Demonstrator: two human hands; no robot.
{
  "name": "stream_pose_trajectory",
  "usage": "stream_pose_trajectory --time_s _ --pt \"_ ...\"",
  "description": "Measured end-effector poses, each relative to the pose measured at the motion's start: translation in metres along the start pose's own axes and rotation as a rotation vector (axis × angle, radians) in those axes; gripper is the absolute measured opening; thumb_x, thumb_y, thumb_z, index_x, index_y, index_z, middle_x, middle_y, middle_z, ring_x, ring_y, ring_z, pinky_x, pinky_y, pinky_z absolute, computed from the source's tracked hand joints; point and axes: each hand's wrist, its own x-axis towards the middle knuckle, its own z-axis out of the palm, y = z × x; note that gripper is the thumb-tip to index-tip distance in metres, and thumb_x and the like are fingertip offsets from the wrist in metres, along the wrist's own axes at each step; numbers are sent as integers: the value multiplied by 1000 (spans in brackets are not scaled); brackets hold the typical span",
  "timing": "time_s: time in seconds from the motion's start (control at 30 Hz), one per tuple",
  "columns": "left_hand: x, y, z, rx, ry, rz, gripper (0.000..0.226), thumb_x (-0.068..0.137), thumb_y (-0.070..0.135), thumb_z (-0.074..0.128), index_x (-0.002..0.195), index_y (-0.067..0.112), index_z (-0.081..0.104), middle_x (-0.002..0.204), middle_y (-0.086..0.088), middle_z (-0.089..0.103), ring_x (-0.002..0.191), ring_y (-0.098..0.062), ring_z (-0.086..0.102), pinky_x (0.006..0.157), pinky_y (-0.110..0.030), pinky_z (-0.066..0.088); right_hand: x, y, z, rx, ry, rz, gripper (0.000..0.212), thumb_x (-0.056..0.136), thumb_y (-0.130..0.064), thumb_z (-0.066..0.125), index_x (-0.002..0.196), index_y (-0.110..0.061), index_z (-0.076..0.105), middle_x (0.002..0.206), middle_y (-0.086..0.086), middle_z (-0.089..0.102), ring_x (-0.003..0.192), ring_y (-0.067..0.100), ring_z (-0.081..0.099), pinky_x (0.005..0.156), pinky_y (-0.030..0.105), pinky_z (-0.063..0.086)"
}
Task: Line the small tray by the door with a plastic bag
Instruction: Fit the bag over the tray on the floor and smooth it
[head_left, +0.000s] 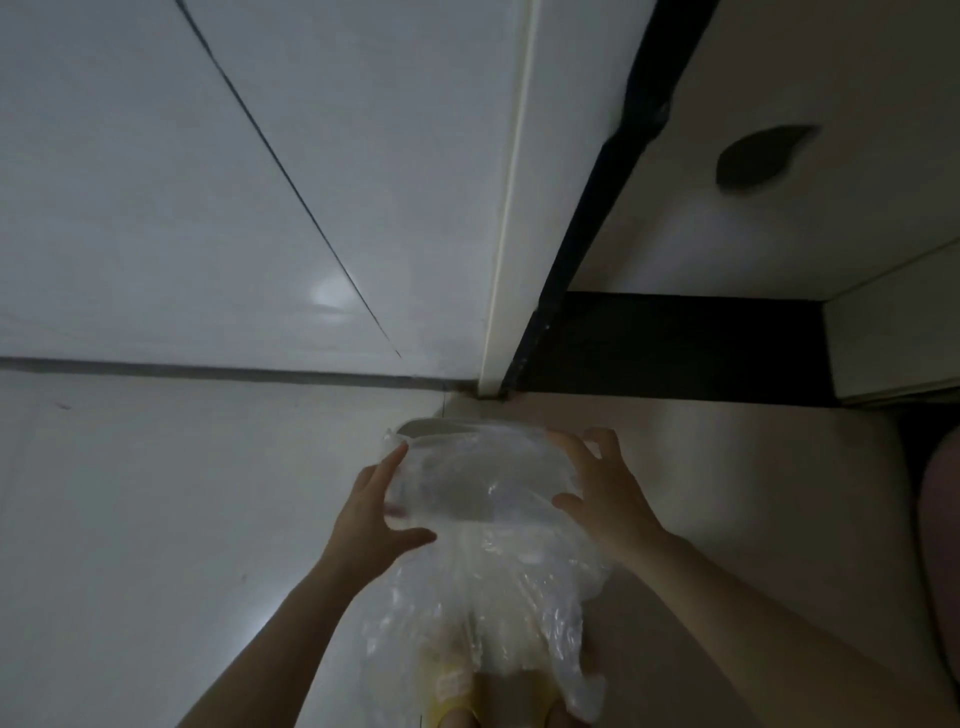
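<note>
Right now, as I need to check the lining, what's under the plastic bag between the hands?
Under the plastic bag the small tray's pale far rim shows. The left hand and right hand hold the bag's sides. The tray's inside is blurred by film.

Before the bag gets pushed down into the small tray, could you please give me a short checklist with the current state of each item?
1. Left hand on the plastic bag at the tray's left side: ok.
2. Right hand on the bag at the tray's right side: ok.
3. Bag covering the whole small tray: not ok, the far left rim shows bare.
4. Bag mouth open around the rim: cannot tell, the film is crumpled.
5. Loose bag tail out of the way: not ok, it trails toward the person.
6. Floor near the tray unobstructed: ok.
</note>
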Motion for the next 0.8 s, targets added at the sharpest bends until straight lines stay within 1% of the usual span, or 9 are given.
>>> stream_pose_trajectory --time_s 0.1,0.2,0.27,0.37,0.47,0.57,0.67,0.73,0.8 --pt "25 -18 7 20 9 21 97 65 25 83 143 25 26 137 -11 42 113 -29 53 95 -46 48 24 12 19 -13 20 1 64 83 -10 64 135 -33 32 143 7 18 95 24 57 76 25 51" --pt "45 -33 15 118 14 35 87 71 35 77 142 26 28 137 -9 42 113 -26 50 92 -40 48 41 19 36 -46 24 -13 59 86 -7 58 133 -31 33 142 6 19 87 24 58 71 31 55" --pt "54 -43 20 224 6 23 81 75 37 73 142 28 28 139 -9 37 116 -27 48 91 -41 48 50 24 49 -125 25 -40 57 88 -7 54 135 -29 32 142 7 22 84 24 57 63 29 50" --pt "61 -54 29 419 16 -6 75 78 42 69 141 31 29 139 -13 28 121 -35 42 92 -47 48 55 28 62 -208 74 1 52 89 -15 50 137 -28 31 139 9 34 102 30 50 74 33 42" --pt "60 -60 34 500 34 3 74 78 45 67 141 32 29 136 -16 28 118 -37 41 93 -49 47 53 35 67 -460 144 -85 54 85 -21 59 133 -22 35 136 12 37 109 29 43 86 37 42" --pt "53 -67 33 359 57 5 75 78 39 69 141 29 31 133 -17 35 115 -36 46 90 -48 49 49 38 57 -286 187 -18 48 84 -30 62 127 -23 42 130 10 41 112 28 43 90 37 44" --pt "44 -71 30 310 83 14 79 77 39 70 142 29 27 133 -16 38 116 -33 47 89 -45 48 36 38 47 1 257 20 44 87 -38 55 129 -35 44 141 8 31 126 30 28 102 43 34" --pt "43 -72 30 287 90 -2 79 77 39 69 143 30 25 136 -16 38 119 -33 45 93 -47 46 21 36 46 85 192 4 48 81 -61 47 127 -49 41 147 -3 16 132 22 14 106 43 24" --pt "44 -71 31 265 90 -25 79 78 39 68 143 30 24 138 -16 36 122 -33 42 95 -48 44 3 34 52 56 46 -19 65 66 -80 40 127 -59 32 146 -23 -2 133 9 -2 107 42 17"
